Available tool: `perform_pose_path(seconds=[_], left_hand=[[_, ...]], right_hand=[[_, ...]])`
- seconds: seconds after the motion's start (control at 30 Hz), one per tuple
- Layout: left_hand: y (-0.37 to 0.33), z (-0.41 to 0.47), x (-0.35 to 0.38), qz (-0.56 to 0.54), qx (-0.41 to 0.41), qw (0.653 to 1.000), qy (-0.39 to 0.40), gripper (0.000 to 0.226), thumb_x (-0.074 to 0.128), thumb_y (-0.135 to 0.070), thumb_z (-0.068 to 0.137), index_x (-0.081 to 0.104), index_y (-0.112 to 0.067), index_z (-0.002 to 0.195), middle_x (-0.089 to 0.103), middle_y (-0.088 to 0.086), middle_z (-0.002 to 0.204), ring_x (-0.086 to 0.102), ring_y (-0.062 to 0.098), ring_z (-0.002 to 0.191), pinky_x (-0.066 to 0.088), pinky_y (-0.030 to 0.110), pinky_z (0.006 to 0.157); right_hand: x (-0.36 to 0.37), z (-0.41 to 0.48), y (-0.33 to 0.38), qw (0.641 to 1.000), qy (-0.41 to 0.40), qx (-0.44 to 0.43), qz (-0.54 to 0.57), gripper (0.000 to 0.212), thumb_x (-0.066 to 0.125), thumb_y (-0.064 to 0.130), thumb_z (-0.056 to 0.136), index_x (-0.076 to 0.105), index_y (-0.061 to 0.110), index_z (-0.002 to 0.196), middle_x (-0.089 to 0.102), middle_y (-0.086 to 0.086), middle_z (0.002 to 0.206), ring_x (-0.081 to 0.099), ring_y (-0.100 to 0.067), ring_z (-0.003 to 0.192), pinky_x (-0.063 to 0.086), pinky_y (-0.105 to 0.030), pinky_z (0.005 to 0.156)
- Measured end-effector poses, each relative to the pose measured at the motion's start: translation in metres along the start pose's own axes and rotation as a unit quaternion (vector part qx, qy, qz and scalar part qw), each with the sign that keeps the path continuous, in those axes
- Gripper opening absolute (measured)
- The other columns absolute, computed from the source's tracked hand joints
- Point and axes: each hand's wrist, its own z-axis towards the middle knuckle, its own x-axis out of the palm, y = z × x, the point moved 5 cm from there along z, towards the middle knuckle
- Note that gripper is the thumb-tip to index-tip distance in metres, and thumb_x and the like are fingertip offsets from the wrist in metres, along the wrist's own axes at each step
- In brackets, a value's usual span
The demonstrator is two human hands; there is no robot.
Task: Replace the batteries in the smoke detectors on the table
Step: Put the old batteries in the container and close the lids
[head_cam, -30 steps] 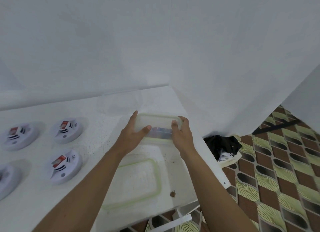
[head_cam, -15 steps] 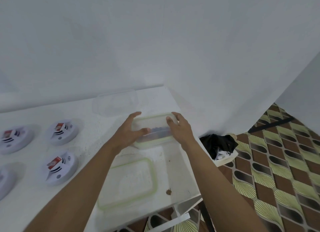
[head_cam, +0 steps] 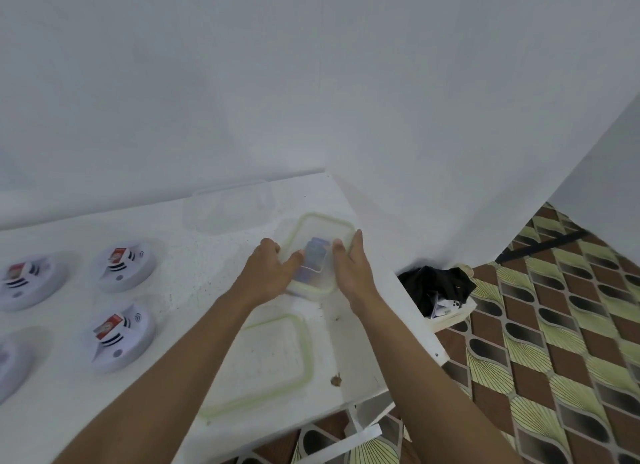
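Your left hand (head_cam: 268, 273) and right hand (head_cam: 351, 273) clasp the battery container (head_cam: 323, 230) at 12 o'clock, fingers curled on it; smoke detectors (head_cam: 121, 340) at 9 o'clock seemingly all unserviced.

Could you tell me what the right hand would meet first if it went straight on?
The right hand, gripping the container, would probably reach the white backdrop first, though depth is unclear.

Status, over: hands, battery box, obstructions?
Left hand, right hand grip battery container by its sides. At left, smoke detectors untouched. Loose lid nearside, not blocking.
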Motion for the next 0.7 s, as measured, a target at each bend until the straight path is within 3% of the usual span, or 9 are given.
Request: perform_pose_path(seconds=[0.07, 0.1, 0.17, 0.23, 0.27, 0.37, 0.47, 0.57, 0.7], left_hand=[[0.000, 0.005, 0.003, -0.034, 0.018, 0.998, 0.043, 0.068, 0.049, -0.047, 0.095, 0.025, -0.016, 0.150, 0.028, 0.008, 0.155, 0.038, 0.025, 0.137, 0.035, 0.042, 0.112], [-0.003, 0.006, 0.003, -0.053, 0.033, 0.996, 0.056, 0.072, 0.049, -0.040, 0.097, 0.011, -0.021, 0.156, 0.013, 0.002, 0.162, 0.022, 0.021, 0.146, 0.024, 0.040, 0.117], [-0.008, 0.007, 0.003, -0.106, 0.051, 0.990, 0.078, 0.077, 0.050, -0.037, 0.098, 0.000, -0.030, 0.156, 0.004, -0.009, 0.162, 0.010, 0.011, 0.149, 0.017, 0.038, 0.119], [-0.009, 0.008, 0.006, -0.153, 0.052, 0.981, 0.106, 0.078, 0.049, -0.048, 0.098, -0.002, -0.037, 0.155, 0.011, -0.022, 0.154, 0.014, 0.001, 0.142, 0.020, 0.031, 0.116], [-0.009, 0.007, 0.007, -0.170, 0.048, 0.978, 0.113, 0.078, 0.050, -0.051, 0.097, -0.001, -0.038, 0.155, 0.016, -0.025, 0.148, 0.018, -0.002, 0.137, 0.022, 0.028, 0.111], [-0.005, 0.008, 0.011, -0.214, 0.037, 0.970, 0.112, 0.080, 0.054, -0.051, 0.094, 0.003, -0.042, 0.154, 0.022, -0.027, 0.145, 0.029, 0.000, 0.134, 0.029, 0.028, 0.108], [0.001, 0.011, 0.015, -0.253, 0.021, 0.960, 0.120, 0.080, 0.057, -0.050, 0.092, 0.005, -0.045, 0.153, 0.031, -0.024, 0.148, 0.043, 0.004, 0.131, 0.034, 0.033, 0.111], [0.000, 0.011, 0.016, -0.269, 0.011, 0.955, 0.127, 0.074, 0.056, -0.043, 0.095, 0.008, -0.045, 0.152, 0.041, -0.031, 0.134, 0.050, -0.006, 0.118, 0.039, 0.023, 0.099], [0.004, 0.015, 0.018, -0.269, 0.008, 0.953, 0.137, 0.078, 0.055, -0.046, 0.096, 0.003, -0.042, 0.154, 0.037, -0.022, 0.142, 0.042, 0.004, 0.132, 0.034, 0.027, 0.104]], right_hand=[[-0.001, 0.003, 0.001, 1.000, 0.027, -0.005, -0.006, 0.069, 0.038, 0.041, 0.107, 0.001, 0.020, 0.161, 0.014, 0.002, 0.168, 0.018, -0.017, 0.154, 0.016, -0.030, 0.123], [-0.001, 0.004, 0.004, 0.999, 0.042, -0.006, -0.007, 0.070, 0.040, 0.043, 0.106, 0.002, 0.021, 0.162, 0.016, 0.003, 0.167, 0.018, -0.015, 0.153, 0.016, -0.029, 0.122], [0.001, 0.009, 0.003, 0.998, 0.061, -0.010, -0.022, 0.078, 0.043, 0.057, 0.098, 0.011, 0.025, 0.162, 0.026, 0.006, 0.165, 0.026, -0.014, 0.151, 0.019, -0.034, 0.125], [0.003, 0.015, -0.001, 0.997, 0.076, -0.007, -0.032, 0.087, 0.043, 0.071, 0.083, 0.022, 0.031, 0.158, 0.039, 0.006, 0.158, 0.038, -0.014, 0.145, 0.029, -0.042, 0.122], [0.004, 0.017, -0.003, 0.997, 0.075, -0.010, -0.034, 0.081, 0.043, 0.069, 0.084, 0.028, 0.032, 0.155, 0.046, 0.007, 0.153, 0.043, -0.014, 0.141, 0.032, -0.043, 0.120], [0.002, 0.013, 0.002, 0.997, 0.069, -0.027, -0.015, 0.048, 0.043, 0.045, 0.102, 0.037, 0.031, 0.147, 0.056, 0.011, 0.139, 0.053, -0.011, 0.128, 0.038, -0.036, 0.114], [0.001, 0.014, 0.001, 0.997, 0.065, -0.041, 0.010, 0.022, 0.043, 0.031, 0.106, 0.043, 0.038, 0.128, 0.059, 0.022, 0.118, 0.056, 0.004, 0.110, 0.042, -0.025, 0.099], [0.002, 0.015, 0.001, 0.997, 0.058, -0.048, 0.009, 0.020, 0.043, 0.029, 0.107, 0.041, 0.041, 0.124, 0.057, 0.027, 0.111, 0.055, 0.010, 0.102, 0.042, -0.022, 0.090], [0.003, 0.016, 0.002, 0.996, 0.062, -0.056, 0.009, 0.022, 0.042, 0.028, 0.107, 0.040, 0.039, 0.126, 0.057, 0.026, 0.112, 0.054, 0.010, 0.104, 0.042, -0.018, 0.088]])
